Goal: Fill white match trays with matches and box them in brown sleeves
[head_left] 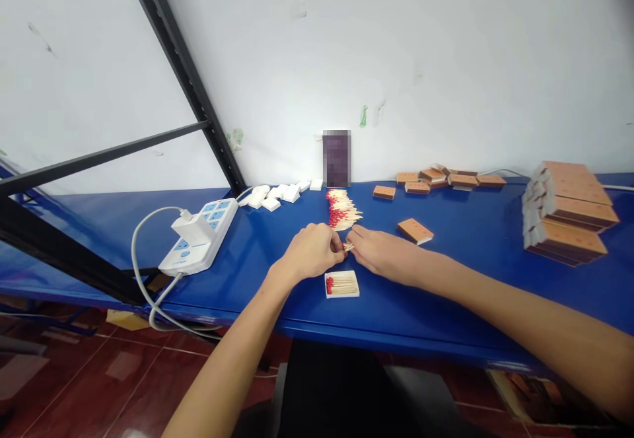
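Note:
Between the fingertips of my left hand [317,248] and my right hand [369,248] is a small bunch of matches [348,247]. Both hands are closed on it, the left at the red heads and the right at the bare ends. Just in front of them lies a white matchbox tray [341,294] with several red-headed matches inside, heads to the left. Beyond my hands a pile of loose matches [341,210] spreads over the blue table, with its red heads mostly on the left.
White trays [281,192] lie at the back left near a power strip [201,253] with a plugged-in adapter. Orange matchbox covers [416,231] are scattered to the right. A tall stack of matchboxes [569,213] stands far right. A black metal frame [183,68] rises at left.

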A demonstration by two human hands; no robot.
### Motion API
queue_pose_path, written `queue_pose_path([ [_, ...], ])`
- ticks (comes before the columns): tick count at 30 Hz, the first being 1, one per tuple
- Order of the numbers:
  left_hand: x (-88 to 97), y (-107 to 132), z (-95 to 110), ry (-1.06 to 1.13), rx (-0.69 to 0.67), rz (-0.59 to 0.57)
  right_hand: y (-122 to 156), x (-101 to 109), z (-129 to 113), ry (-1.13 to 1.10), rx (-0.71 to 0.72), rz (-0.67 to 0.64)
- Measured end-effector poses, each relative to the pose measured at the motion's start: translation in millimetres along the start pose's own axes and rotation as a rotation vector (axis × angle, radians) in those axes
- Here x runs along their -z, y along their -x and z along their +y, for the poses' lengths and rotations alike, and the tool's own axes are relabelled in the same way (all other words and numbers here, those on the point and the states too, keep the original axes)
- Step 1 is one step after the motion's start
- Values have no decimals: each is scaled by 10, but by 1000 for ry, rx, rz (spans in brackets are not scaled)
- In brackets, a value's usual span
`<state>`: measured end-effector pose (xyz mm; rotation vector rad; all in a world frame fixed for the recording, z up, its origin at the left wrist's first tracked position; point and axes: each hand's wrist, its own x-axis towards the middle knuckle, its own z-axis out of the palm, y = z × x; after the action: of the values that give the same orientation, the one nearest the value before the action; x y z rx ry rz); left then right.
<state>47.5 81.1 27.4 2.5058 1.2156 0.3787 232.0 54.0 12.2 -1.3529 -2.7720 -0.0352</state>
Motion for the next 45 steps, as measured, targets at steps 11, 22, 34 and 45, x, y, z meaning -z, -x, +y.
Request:
queue_pose_path([
  [11,298,375,94,-35,-105,-74,115,130,-5,-329,67,86],
  [22,330,607,238,51,-50,-126,162,301,-52,-492,90,100],
  [34,179,812,239,-30,142,0,172,246,-135,-522,189,61],
  [45,-170,935,152,27,24,171,149,73,-275,-55,451,132],
])
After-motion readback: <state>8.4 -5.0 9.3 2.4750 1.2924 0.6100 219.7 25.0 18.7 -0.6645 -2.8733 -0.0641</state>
